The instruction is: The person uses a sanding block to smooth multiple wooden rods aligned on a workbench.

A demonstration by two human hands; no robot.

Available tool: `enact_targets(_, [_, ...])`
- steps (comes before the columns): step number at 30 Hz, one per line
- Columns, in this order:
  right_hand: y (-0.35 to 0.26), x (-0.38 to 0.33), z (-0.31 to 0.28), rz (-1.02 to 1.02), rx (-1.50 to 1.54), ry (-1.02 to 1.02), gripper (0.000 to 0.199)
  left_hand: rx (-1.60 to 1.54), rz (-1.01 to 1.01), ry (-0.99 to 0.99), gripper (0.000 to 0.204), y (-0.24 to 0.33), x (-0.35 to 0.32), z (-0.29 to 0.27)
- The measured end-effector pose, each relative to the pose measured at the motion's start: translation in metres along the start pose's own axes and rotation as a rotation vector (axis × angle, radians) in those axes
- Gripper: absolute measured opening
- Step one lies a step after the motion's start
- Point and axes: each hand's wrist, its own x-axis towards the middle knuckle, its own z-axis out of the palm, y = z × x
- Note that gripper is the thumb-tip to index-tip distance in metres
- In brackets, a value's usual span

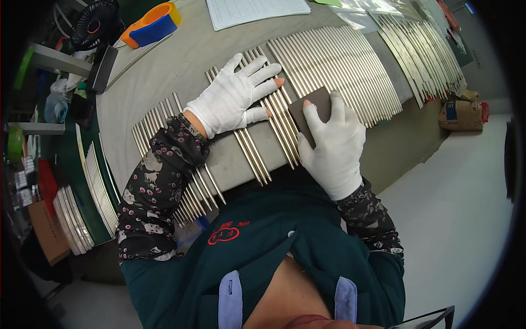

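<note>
My left hand [227,101], in a white glove with some fingertips bare, lies flat with fingers spread across thin metal rods [253,156]. In my right hand [337,145], also gloved, is a dark brown rectangular block [298,118], like a sanding sponge. Thumb and fingers grip it from above, beside a small group of rods [284,129] and the near-left part of a wide row of rods [339,66]. What touches its underside is hidden. More rods [156,123] lie left of my left hand, partly under my sleeve.
Another bundle of rods [424,63] lies at the far right, above a brown package [463,115]. Printed sheets [257,12], an orange and blue ring-shaped item [153,26] and a black fan [94,24] are at the back. A cardboard box [48,233] and more rods [74,219] are at left.
</note>
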Motion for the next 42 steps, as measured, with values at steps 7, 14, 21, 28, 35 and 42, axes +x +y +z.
enact_targets(7, [0.02,-0.072,-0.036,0.044,0.103,-0.121,0.061,0.02,0.018,0.004,0.066,-0.001,-0.001,0.003])
enact_targets(14, [0.012,-0.049,-0.023,0.026,0.068,-0.034,0.06,0.092,0.015,0.069,0.063,-0.001,-0.003,0.005])
enact_targets(21, [0.003,0.003,0.0,-0.011,0.031,-0.02,0.053,0.066,0.012,0.088,0.064,-0.001,-0.002,0.004])
enact_targets(28, [0.005,-0.002,-0.008,-0.002,0.043,-0.054,0.055,0.057,0.022,0.089,0.063,0.0,0.0,0.003])
enact_targets(35, [0.023,-0.046,-0.035,0.009,0.101,-0.114,0.059,0.048,0.027,0.076,0.062,-0.003,-0.002,0.004])
enact_targets(42, [0.03,-0.057,-0.035,0.101,0.131,0.004,0.066,0.011,0.055,0.13,0.07,0.0,0.005,0.004])
